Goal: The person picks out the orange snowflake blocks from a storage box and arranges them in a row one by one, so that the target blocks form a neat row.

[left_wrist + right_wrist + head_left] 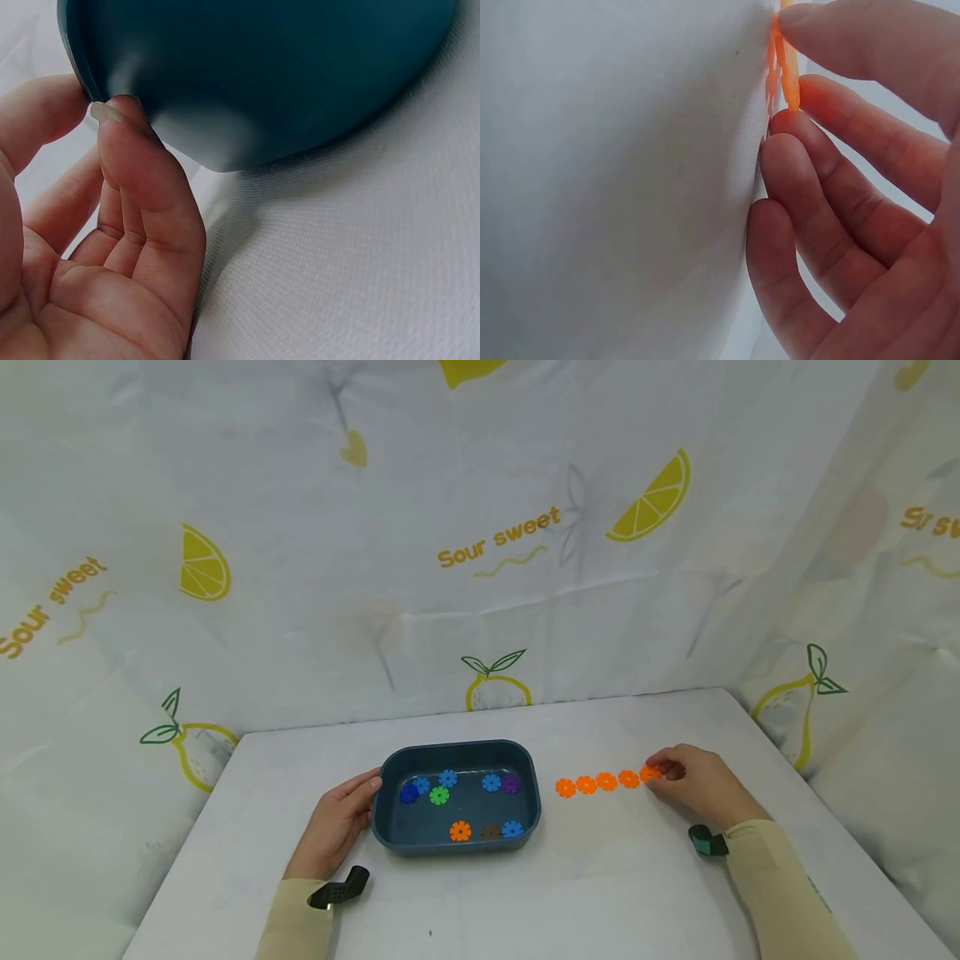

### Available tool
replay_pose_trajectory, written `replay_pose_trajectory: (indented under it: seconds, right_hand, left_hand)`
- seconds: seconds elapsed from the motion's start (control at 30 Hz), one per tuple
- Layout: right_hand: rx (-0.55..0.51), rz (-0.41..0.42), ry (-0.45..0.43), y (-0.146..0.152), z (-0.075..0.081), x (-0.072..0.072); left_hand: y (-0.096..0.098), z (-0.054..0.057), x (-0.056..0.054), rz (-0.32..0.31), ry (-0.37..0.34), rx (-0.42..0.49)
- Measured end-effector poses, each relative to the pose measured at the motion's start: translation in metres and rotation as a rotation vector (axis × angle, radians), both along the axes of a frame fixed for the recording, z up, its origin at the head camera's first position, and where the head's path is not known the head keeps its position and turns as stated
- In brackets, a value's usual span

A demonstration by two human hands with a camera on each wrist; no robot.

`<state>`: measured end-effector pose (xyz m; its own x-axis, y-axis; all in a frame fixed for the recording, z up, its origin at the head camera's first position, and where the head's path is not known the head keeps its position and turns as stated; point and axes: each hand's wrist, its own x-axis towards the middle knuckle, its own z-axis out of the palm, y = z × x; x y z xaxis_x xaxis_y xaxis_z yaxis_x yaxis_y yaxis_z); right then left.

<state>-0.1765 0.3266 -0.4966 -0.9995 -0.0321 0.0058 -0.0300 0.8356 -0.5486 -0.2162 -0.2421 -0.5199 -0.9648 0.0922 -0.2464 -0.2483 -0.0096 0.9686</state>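
Observation:
My left hand (335, 823) pinches the left rim of a dark teal tray (450, 850) between thumb and fingers; the left wrist view shows the grip at the tray's wall (262, 67). Inside the tray lie several notched, flower-shaped plastic discs, among them a green disc (438, 796), an orange disc (460, 832) and a purple disc (511, 784). My right hand (697, 781) pinches another orange disc (649, 773) at the right end of a row of orange discs (586, 785) on the table. In the right wrist view this disc (791, 79) is edge-on between thumb and forefinger, close over the tabletop.
The white-covered table (585, 893) reaches back to a pale curtain (315, 568) printed with lemons and lettering. More curtain hangs on the right side. A dark device (341, 888) is on the left wrist and another device (707, 841) on the right.

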Motion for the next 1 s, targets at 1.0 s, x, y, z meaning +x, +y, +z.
replay_pose_trajectory:
  seconds: [1.0]
  right_hand:
    - [-0.024, 0.121, 0.076, -0.047, 0.039, -0.009]
  left_hand:
    - [-0.002, -0.002, -0.002, -0.001, 0.000, 0.019]
